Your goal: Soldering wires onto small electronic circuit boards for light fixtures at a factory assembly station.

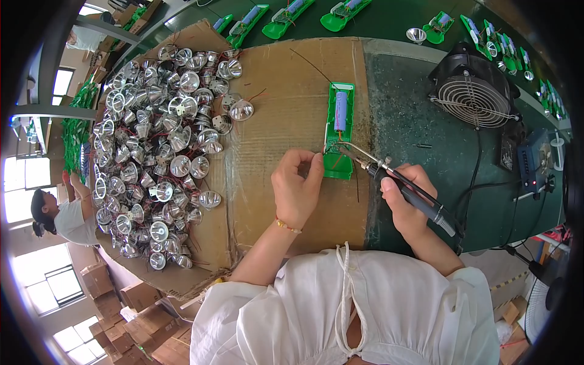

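A green plastic casing (pixel 338 173) lies lengthwise on the cardboard in front of me. Inside its upper half sits a purple cylindrical battery (pixel 340 111), with thin wires gathered below it. My left hand (pixel 296 185) is closed in a pinch at the casing's left edge, beside the wires; what the fingertips hold is too small to make out. In my right hand (pixel 409 198) is a soldering iron (pixel 423 205) with a thin curved metal tube (pixel 364 151) fixed along it. Its tip points at the wires inside the casing.
Many silver reflector cups (pixel 158 152) with wires are heaped at the left on the cardboard (pixel 274 109). A black fan with a wire grille (pixel 474 100) stands at the right, near a blue soldering station (pixel 534 161). More green casings (pixel 286 21) line the far side. Another person (pixel 70 216) is at far left.
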